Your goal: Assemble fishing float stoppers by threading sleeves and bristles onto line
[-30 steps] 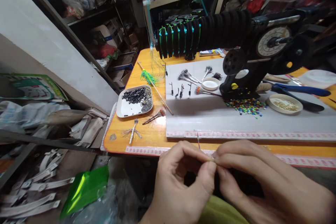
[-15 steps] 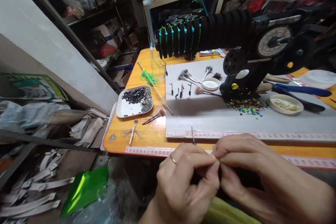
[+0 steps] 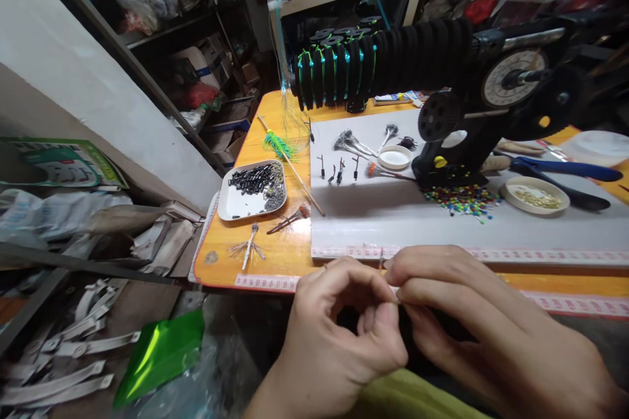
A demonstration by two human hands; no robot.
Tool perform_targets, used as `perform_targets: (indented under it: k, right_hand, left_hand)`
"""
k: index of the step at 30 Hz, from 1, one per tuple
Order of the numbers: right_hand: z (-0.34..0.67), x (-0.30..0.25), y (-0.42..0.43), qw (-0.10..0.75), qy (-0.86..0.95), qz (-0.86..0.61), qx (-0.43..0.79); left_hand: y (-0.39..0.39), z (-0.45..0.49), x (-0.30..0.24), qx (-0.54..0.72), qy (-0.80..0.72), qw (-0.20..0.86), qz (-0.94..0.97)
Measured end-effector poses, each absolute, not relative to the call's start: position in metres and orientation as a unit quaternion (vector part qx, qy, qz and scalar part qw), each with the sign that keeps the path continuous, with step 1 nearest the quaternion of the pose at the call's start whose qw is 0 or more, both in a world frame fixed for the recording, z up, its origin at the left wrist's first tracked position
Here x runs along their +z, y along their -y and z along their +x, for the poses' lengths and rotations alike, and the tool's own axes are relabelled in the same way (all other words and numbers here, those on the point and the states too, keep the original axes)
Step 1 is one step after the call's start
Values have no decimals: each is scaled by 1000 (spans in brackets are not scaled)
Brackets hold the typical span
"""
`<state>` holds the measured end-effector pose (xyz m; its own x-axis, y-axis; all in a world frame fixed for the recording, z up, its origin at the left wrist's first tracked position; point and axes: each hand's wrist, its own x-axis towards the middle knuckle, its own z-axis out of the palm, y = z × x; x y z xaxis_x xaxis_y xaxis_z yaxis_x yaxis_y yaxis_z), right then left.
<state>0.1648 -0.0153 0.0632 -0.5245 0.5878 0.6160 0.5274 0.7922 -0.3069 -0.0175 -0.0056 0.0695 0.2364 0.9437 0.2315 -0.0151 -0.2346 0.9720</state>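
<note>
My left hand (image 3: 339, 340) and my right hand (image 3: 481, 321) meet at the table's near edge, thumbs and fingertips pinched together. Whatever sits between the fingertips is too small and hidden to name; a short thin dark stem (image 3: 382, 258) sticks up just behind them. The left fingers curl into a loop. Beyond the hands lies a grey board (image 3: 373, 229) bearing several small black-ended pieces (image 3: 355, 169), bundles of grey-tipped wires (image 3: 348, 142), a loose pile of coloured beads (image 3: 464, 201) and a shallow dish (image 3: 535, 208) of tiny pale gold parts.
A black machine (image 3: 462, 131) with a ribbed horizontal roller (image 3: 383, 65) overhangs the board. Left of it are a white tray (image 3: 253, 211) of black and metal pieces, a stick (image 3: 299, 183) with green threads, and wire bundles (image 3: 248, 249). Blue-handled pliers (image 3: 565, 167) lie at right.
The left hand has rotated, its fingers opening into a wider loop while the tips stay together. The thin stem above the fingers has shifted right. The right hand has moved slightly left.
</note>
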Motion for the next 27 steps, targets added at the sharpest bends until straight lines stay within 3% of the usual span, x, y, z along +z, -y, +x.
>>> perform_targets:
  k: [4, 8, 12, 18, 23, 27]
  right_hand:
    - [164, 64, 14, 388, 861, -325, 44]
    - [165, 62, 23, 391, 858, -330, 46]
    - [156, 61, 33, 423, 821, -379, 50]
    - [146, 54, 38, 481, 748, -439, 126]
    - [153, 51, 38, 462, 746, -453, 156]
    - [153, 51, 39, 451, 752, -451, 163]
  left_hand:
    - [5, -19, 74, 432, -358, 693, 453]
    - [6, -20, 72, 434, -335, 745, 380]
    - [10, -18, 68, 479, -329, 718, 384]
    - [19, -19, 50, 532, -353, 570, 518]
    - [25, -27, 38, 516, -357, 612, 480]
    - [25, -29, 40, 513, -375, 588, 500]
